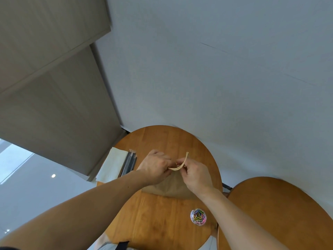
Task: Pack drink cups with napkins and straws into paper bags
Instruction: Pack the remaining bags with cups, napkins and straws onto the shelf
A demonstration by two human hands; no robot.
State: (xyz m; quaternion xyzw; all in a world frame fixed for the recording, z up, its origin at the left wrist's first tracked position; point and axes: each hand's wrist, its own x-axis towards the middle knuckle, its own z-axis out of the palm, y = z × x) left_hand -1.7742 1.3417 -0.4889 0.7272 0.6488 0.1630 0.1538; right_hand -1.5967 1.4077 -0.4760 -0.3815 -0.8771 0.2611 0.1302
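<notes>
Our left hand (155,166) and right hand (195,175) pinch the handles (184,160) of the paper bag (168,186) together, probably closing its mouth; straws (128,165) lie left of it.

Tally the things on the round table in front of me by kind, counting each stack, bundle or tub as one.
paper bag, handles pinched by left hand and right hand: 1
napkin stack: 1
straw bundle: 1
tub of coloured paper clips: 1
Total: 4
</notes>
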